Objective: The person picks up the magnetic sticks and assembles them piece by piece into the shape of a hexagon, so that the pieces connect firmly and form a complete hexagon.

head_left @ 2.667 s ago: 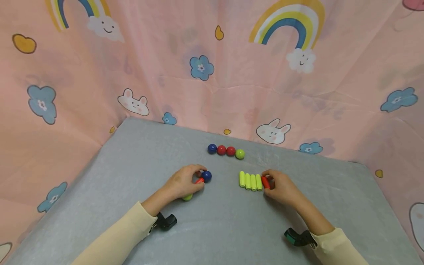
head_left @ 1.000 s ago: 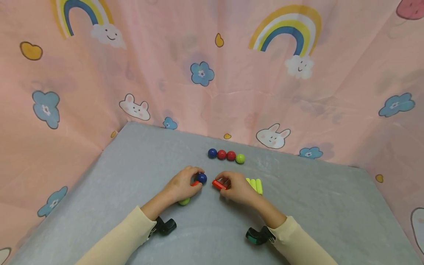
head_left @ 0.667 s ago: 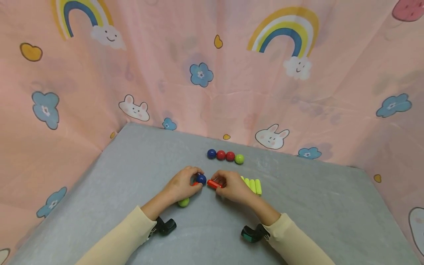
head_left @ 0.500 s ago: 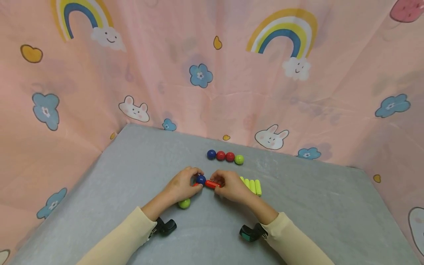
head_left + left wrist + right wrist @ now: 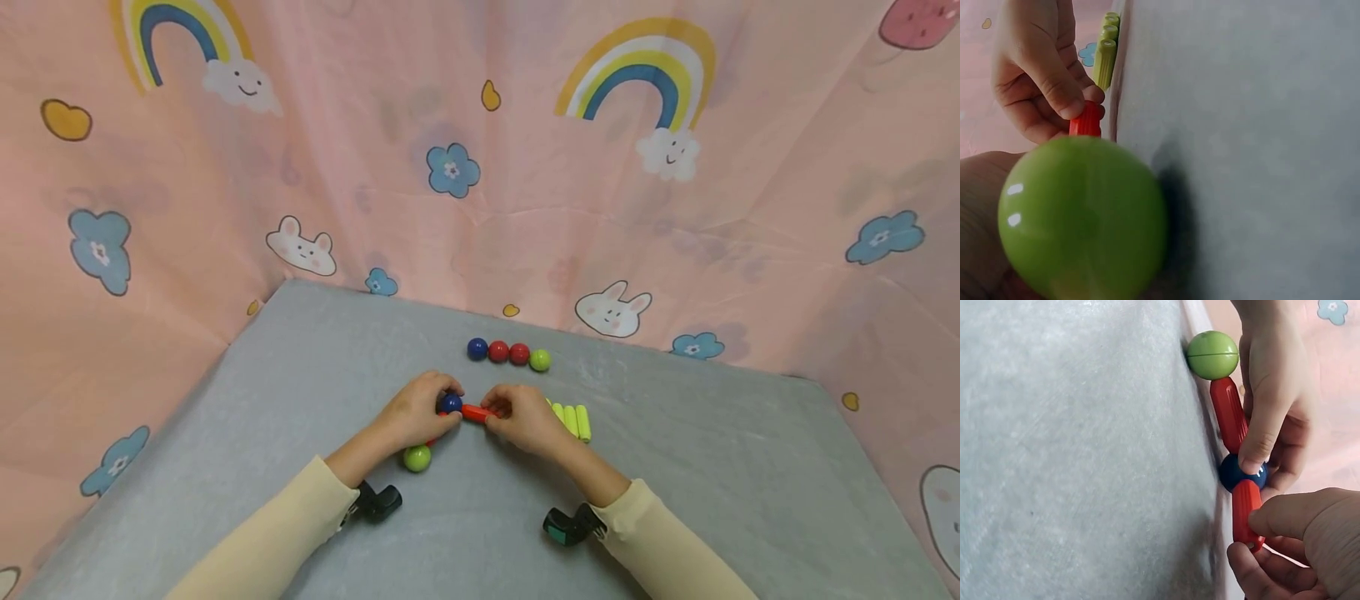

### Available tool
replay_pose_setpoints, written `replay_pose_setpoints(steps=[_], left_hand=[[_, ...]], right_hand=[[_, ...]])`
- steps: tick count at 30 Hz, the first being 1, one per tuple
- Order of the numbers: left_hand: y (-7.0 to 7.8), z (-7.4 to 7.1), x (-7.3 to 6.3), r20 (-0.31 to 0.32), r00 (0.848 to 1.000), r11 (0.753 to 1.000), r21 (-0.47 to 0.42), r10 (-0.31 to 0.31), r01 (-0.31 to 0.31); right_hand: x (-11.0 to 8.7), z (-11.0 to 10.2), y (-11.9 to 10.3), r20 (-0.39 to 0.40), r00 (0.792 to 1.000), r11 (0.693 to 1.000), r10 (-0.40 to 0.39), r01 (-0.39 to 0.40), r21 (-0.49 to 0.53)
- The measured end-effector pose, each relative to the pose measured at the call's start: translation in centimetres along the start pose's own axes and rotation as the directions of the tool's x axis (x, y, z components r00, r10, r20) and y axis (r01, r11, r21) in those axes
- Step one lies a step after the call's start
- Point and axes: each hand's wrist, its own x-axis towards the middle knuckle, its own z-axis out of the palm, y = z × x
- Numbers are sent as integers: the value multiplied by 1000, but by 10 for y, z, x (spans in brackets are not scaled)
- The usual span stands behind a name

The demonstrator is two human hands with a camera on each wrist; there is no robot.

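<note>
My left hand pinches a blue ball between thumb and fingers. A red rod joins that ball to a lime-green ball, as the right wrist view shows. My right hand pinches a second red rod, whose far end meets the blue ball on the side opposite the first rod. Up close in the left wrist view, the green ball hides most of the left hand, and the right hand grips its red rod beyond.
Behind the hands, a row of balls stands on the grey table: one blue, two red, one green. Several yellow-green rods lie side by side, partly behind the right hand. A patterned pink curtain surrounds the table.
My right hand has taken the red rod from beside the yellow-green rods and brought it left until its end met the blue ball. My left hand kept hold of that ball, barely moving.
</note>
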Motion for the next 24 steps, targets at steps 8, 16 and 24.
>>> replay_pose_setpoints(steps=[8, 16, 24], left_hand=[[3, 1, 8, 31, 997, 997, 27, 65, -66], [3, 0, 9, 30, 998, 998, 34, 57, -58], [-1, -3, 5, 42, 998, 999, 21, -40, 39]], right_hand=[[0, -2, 1, -9, 1000, 999, -24, 24, 24], [0, -15, 5, -7, 999, 999, 42, -41, 19], [3, -37, 19, -66, 993, 994, 100, -103, -40]])
